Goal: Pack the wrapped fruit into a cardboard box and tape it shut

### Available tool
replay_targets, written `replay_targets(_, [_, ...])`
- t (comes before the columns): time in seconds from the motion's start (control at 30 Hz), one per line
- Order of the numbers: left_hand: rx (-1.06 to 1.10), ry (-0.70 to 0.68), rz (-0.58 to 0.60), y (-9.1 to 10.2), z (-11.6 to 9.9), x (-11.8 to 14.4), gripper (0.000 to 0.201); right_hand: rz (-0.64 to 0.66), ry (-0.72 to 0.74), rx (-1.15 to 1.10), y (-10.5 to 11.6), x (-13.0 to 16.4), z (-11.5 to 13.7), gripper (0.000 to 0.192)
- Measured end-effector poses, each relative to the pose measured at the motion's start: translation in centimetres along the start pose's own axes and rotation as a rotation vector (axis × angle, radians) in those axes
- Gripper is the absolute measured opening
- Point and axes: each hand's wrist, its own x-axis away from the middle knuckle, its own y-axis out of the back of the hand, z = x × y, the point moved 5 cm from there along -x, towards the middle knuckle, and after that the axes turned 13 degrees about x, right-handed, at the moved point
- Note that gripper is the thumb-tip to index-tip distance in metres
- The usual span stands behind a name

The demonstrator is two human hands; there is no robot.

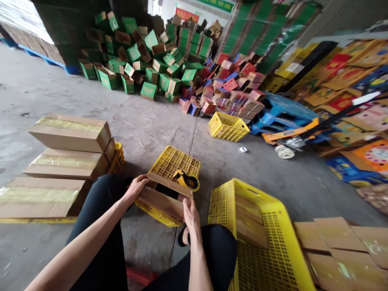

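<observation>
Well, left fingers and right fingers pinch opposite ends of a carton — its top open.

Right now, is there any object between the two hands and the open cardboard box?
Nothing visible: the left hand and right hand touch opposite ends of the open cardboard box directly. The tape dispenser sits beyond its far side, over the yellow plastic crate, blocking neither hand.

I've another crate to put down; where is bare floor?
Bare floor lies between the yellow crate under the open carton and the green boxes; more lies between the stacked cartons and the far-left blue pallet. It is crowded beside the open carton: stacked cartons left, the larger yellow crate right.
</observation>
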Motion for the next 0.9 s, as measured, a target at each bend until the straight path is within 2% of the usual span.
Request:
replay_targets(0.1, [-0.017,-0.034,0.014,-0.3,0.0,0.3,0.063,-0.025,0.007,0.004,0.4,0.3,0.2,0.049])
replay_targets(0.23, [-0.088,-0.094,0.035,-0.6,-0.3,0.9,0.058,-0.158,0.029,0.018,1.1,0.5,0.5,0.037])
replay_targets(0.33, [-0.159,-0.125,0.058,-0.8,-0.4,1.1,0.054,-0.13,0.023,-0.097,0.6,0.2,0.6,0.035])
replay_targets(0.43, [-0.151,-0.114,0.07,-0.8,-0.3,1.0,0.06,-0.057,-0.018,-0.18,-0.2,-0.1,0.5,0.042])
replay_targets(0.73, [-0.086,-0.044,0.146,-1.1,0.0,1.1,0.072,-0.034,0.002,-0.304,-1.1,-0.7,-0.1,0.067])
replay_targets(0.9, [-0.098,0.038,0.248,-1.1,0.5,0.4,0.093,-0.01,0.04,-0.409,-2.0,-1.4,-0.9,0.082])
